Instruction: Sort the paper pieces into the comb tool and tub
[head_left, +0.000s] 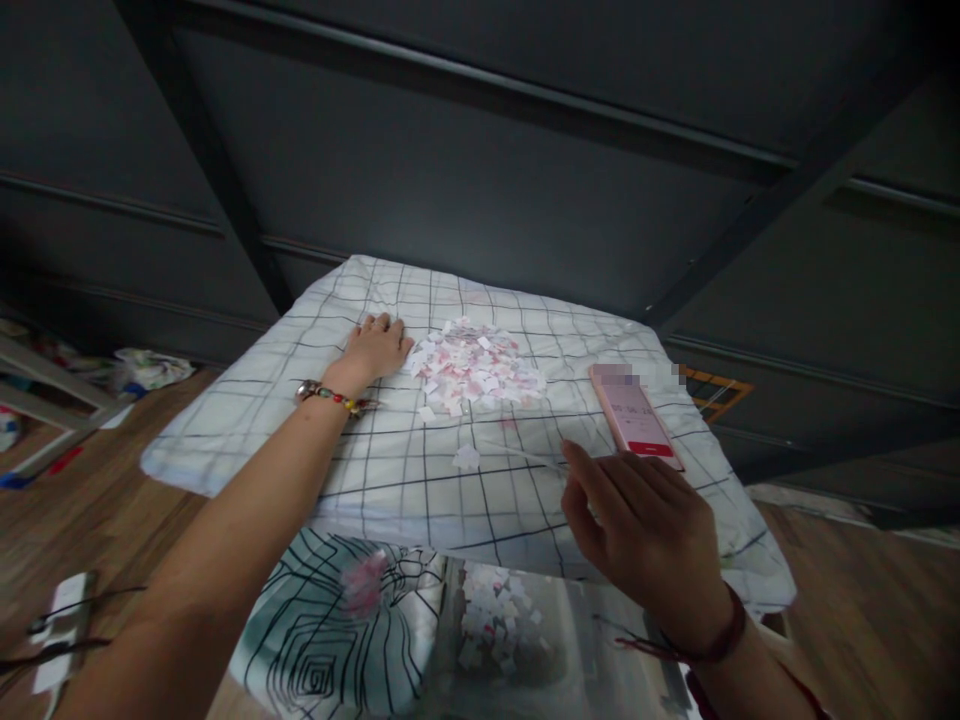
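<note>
You lean over a checked cloth [375, 450], its pile [476, 365] of small white and pink-tinged paper scraps heaped near the middle, with 12 o'clock pointing away from you. At the pile's 9 o'clock, your left hand [375, 350] lies palm down, fingers loosely spread and gripping nothing, just beside the scraps; a beaded bracelet [330, 395] circles the wrist. Between 4 and 5 o'clock, your right hand [637, 520] is curled, thumb and fingers pinching a thin, pale tool [525, 456] that points toward 9 o'clock. Its far end lies close to a small cluster [466, 458] of scraps at the pile's 6 o'clock, apart from the heap; whether the two touch, you cannot tell here. A pink phone [636, 420] rests face up between 3 and 4 o'clock, just beyond your right knuckles, digits showing on its lit screen. Below the cloth's near edge, a bin [577, 600] between 5 and 6 o'clock holds more scraps, and a patterned fabric [337, 620] sits at 7. A dark panel [450, 180] stands at 12.
</note>
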